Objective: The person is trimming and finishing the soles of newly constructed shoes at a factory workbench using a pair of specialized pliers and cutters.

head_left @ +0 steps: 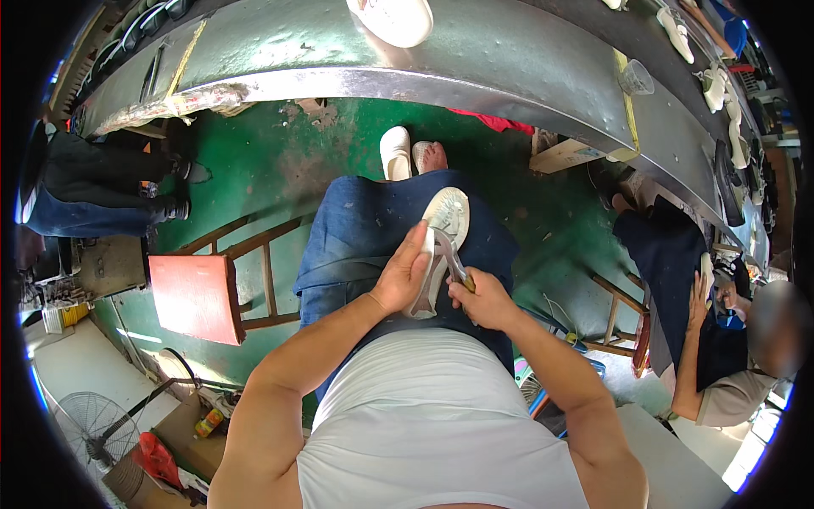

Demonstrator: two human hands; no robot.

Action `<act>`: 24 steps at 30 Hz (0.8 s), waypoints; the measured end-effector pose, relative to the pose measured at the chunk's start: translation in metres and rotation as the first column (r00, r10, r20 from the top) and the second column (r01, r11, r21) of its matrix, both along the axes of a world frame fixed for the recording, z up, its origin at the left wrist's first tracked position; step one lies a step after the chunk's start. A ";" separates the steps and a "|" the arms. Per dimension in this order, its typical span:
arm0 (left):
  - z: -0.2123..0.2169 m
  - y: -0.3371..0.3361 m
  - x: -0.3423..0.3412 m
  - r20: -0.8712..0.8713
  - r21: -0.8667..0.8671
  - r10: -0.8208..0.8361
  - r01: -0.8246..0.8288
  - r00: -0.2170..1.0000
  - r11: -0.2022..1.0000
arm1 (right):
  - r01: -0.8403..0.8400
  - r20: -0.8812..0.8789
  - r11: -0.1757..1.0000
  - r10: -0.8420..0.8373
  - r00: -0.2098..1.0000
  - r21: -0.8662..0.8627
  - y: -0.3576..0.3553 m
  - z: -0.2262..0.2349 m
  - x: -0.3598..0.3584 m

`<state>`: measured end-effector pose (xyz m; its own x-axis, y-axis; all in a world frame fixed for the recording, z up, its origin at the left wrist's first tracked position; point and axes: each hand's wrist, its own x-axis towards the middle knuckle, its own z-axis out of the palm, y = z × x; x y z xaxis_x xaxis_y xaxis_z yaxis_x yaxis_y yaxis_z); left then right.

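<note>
A pale shoe (447,210) with a lace-up front lies over my lap, its toe pointing away from me. My left hand (402,276) is closed round its left side near the opening. In my right hand (486,299) is a metal hand tool (460,271) with a yellowish part at the grip. The tool's front end reaches the shoe's opening; its exact tip I cannot make out. The shoe's grey-brown lining shows toward the heel, between my hands. Blue cloth (343,220) covers my legs beneath it.
A long metal-topped bench (297,55) curves across the far side, bearing a white shoe (394,19) and a clear cup (636,78). A red-topped stool (197,297) stands left. A fan (97,428) is at lower left. Co-workers sit right (721,339) and left (102,187).
</note>
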<state>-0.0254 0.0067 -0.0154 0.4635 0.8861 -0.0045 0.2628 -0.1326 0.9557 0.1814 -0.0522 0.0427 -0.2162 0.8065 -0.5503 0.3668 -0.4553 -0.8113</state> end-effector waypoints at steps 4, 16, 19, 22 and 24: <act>0.020 0.008 0.003 -0.182 0.163 -0.114 0.144 0.977 0.976 | 0.175 -0.255 0.926 -0.267 0.929 -0.335 -0.008 0.010 0.011; 0.031 0.011 0.013 -0.241 0.146 -0.081 0.118 0.967 0.982 | -0.005 0.071 0.998 0.009 0.997 -0.055 0.056 0.063 0.040; 0.027 0.014 0.012 -0.184 0.158 -0.084 0.114 0.979 0.981 | -0.316 0.410 0.949 0.288 0.865 0.003 0.082 0.047 0.036; 0.031 0.012 0.010 -0.193 0.139 -0.098 0.126 0.976 0.982 | -0.194 0.250 0.961 0.143 0.958 0.195 0.073 0.047 0.035; 0.023 0.013 0.007 -0.148 0.171 -0.102 0.127 0.984 0.977 | -0.322 0.413 0.900 0.185 0.892 0.293 0.068 0.034 0.040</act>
